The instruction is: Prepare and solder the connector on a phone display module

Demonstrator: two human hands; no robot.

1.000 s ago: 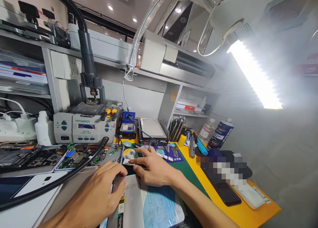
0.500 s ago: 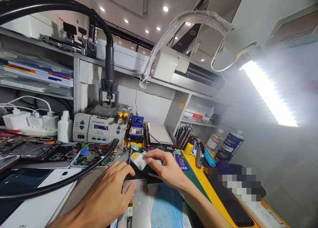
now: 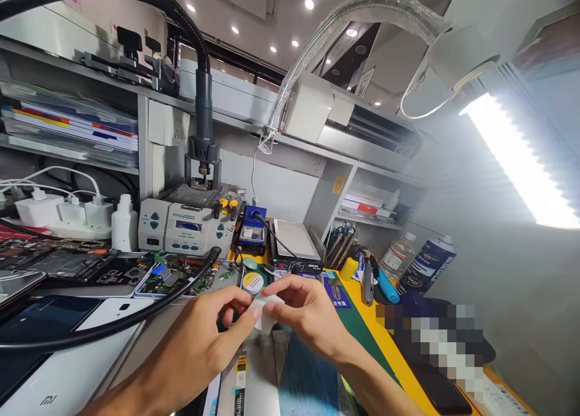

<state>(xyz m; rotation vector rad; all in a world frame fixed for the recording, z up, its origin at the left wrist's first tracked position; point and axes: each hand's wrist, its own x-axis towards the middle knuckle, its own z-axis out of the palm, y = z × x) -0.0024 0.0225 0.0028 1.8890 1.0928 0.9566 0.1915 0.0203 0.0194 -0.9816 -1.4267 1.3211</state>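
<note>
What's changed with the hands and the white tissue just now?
The left hand has moved to the white tissue, which it and the right hand now pinch. The tissue has been drawn nearer, away from the yellow-labelled container. The container and hot-air station stayed put.

The grey station (image 3: 174, 225) reads "QUICK" and "LEAD FREE"; the white phone (image 3: 77, 370) bears "mi".

the left hand (image 3: 212, 326) and right hand (image 3: 313, 317) are bare, as are both forearms (image 3: 374, 375).
</note>
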